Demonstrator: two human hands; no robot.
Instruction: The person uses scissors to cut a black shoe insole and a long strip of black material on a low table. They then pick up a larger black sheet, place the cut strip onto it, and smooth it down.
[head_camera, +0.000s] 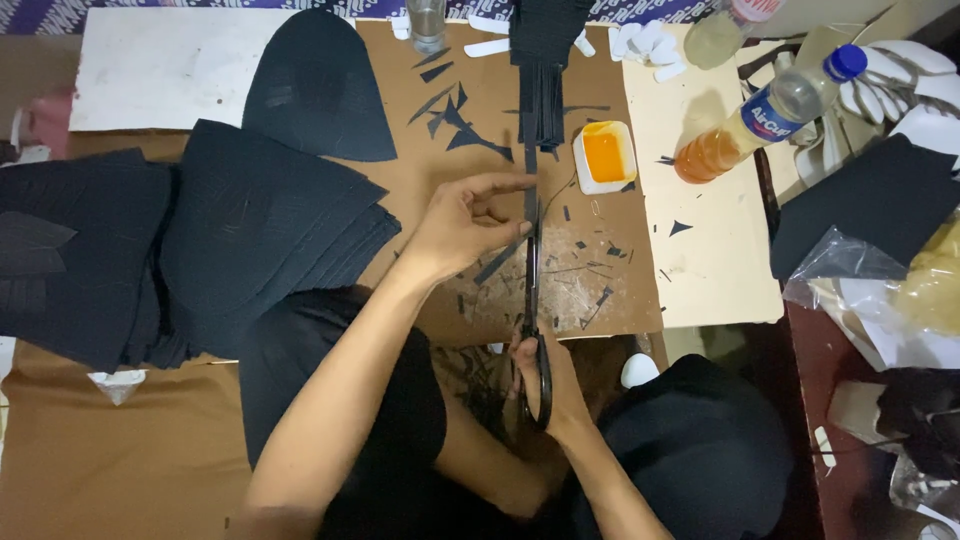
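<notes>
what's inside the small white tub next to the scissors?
The white tub holds an opaque orange-yellow paste or liquid, filling it nearly to the rim. Its bottom is covered by that fill; the brown board lies underneath.

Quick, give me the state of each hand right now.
Left hand: fingers pinched on a long black strip, holding it taut.
Right hand: closed through the handles of the scissors, blades along the strip.

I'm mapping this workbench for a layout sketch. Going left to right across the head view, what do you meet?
Stack of black cut pieces → left hand → scissors in the right hand → small tub of orange glue → bottle of orange liquid → clear plastic bag.
</notes>
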